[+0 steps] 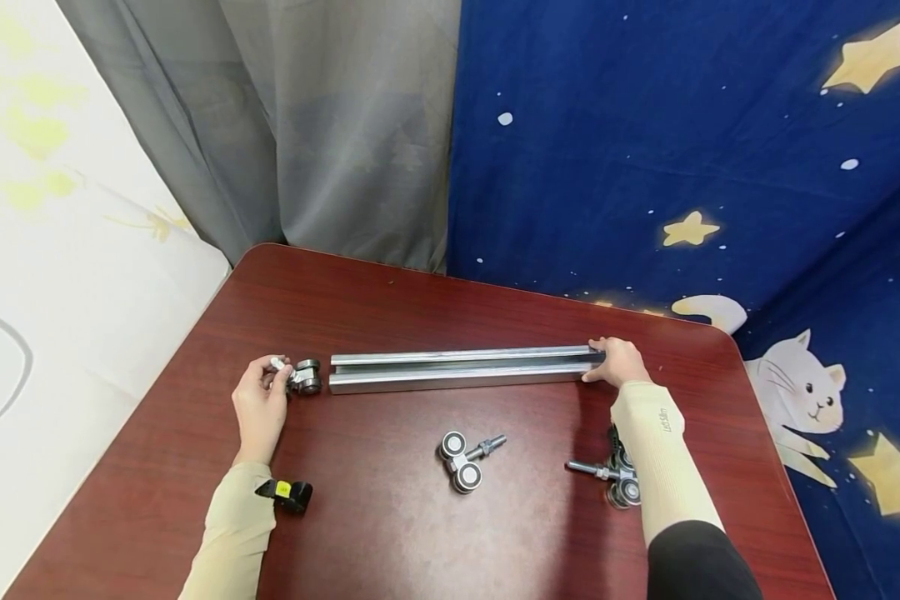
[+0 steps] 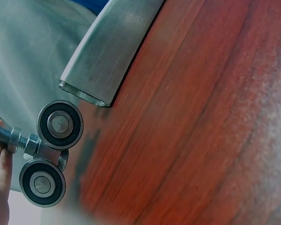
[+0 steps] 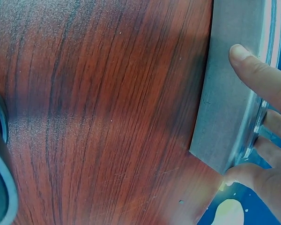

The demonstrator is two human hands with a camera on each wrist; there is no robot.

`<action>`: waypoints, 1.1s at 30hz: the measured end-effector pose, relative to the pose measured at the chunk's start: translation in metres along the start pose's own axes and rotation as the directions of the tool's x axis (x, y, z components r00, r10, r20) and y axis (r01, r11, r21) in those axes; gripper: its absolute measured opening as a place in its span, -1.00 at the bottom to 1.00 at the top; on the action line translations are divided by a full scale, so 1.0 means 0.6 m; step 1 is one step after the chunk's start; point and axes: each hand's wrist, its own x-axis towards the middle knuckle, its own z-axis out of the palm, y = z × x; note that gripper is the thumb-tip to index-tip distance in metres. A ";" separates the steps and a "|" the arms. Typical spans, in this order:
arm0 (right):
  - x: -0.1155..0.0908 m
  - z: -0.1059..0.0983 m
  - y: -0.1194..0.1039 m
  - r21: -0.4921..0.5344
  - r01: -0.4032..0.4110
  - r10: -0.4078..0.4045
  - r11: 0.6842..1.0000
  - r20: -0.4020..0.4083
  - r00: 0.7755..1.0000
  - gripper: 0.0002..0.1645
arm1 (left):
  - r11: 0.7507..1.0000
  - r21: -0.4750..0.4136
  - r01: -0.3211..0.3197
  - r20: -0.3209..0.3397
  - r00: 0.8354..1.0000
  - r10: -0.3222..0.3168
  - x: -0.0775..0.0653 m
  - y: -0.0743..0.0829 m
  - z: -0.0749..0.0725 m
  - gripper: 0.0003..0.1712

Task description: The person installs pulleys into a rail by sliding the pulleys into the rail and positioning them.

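A metal channel rail lies across the table with its slot facing up. My left hand pinches the threaded bolt of a roller trolley, whose wheels face the rail's left end with a small gap between. In the left wrist view the trolley's black-rimmed wheels and bolt show close to the rail end. My right hand grips the rail's right end; in the right wrist view the thumb lies along its near side.
A second roller trolley lies at the table's middle, its bolt pointing right. More trolley wheels and a bolt sit beside the right forearm, partly hidden by it. The dark red table backs onto grey and blue curtains.
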 end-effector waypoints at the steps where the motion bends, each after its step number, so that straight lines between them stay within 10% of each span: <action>1: 0.000 0.000 0.000 0.000 -0.001 0.001 1.000 -0.001 1.000 -0.09 | 1.000 -0.003 0.005 0.000 1.000 -0.005 0.001 0.000 0.002 -0.85; 33: 0.000 -0.006 -0.009 0.008 -0.046 0.046 0.999 0.033 0.998 -0.07 | 0.997 -0.066 -0.025 0.078 0.996 0.031 0.001 -0.003 0.033 -0.84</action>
